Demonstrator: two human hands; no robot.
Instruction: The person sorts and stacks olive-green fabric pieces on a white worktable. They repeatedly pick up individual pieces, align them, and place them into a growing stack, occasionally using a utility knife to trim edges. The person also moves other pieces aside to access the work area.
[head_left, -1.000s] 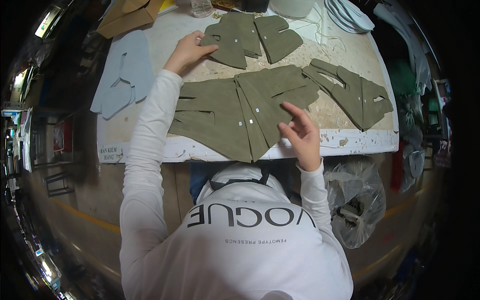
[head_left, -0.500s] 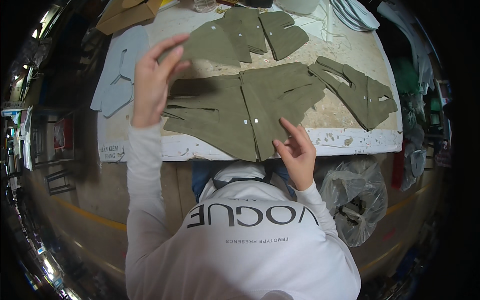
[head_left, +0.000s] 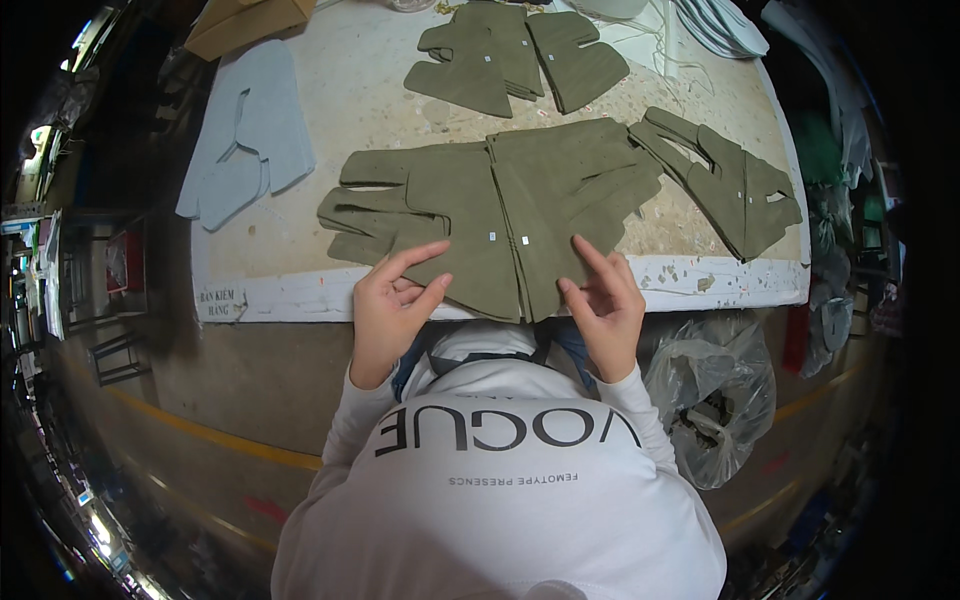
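Two stacks of olive-green cut fabric pieces lie side by side at the table's near edge, each with a small white sticker. My left hand is at the lower edge of the left stack, thumb and fingers apart, nothing held. At the right stack, my right hand rests its spread fingertips on or just over the lower right edge. Whether the fingertips press on the fabric is hard to tell. Farther back lie more olive pieces, and another olive stack sits to the right.
Pale grey-blue cut pieces lie on the table's left side. A cardboard box stands at the back left, and pale curved pieces at the back right. A clear plastic bag hangs beside the worn white table edge.
My left hand has come down from the upper left to the near stack. An olive piece that was blurred near it now lies with the far pieces. My right hand has barely moved.
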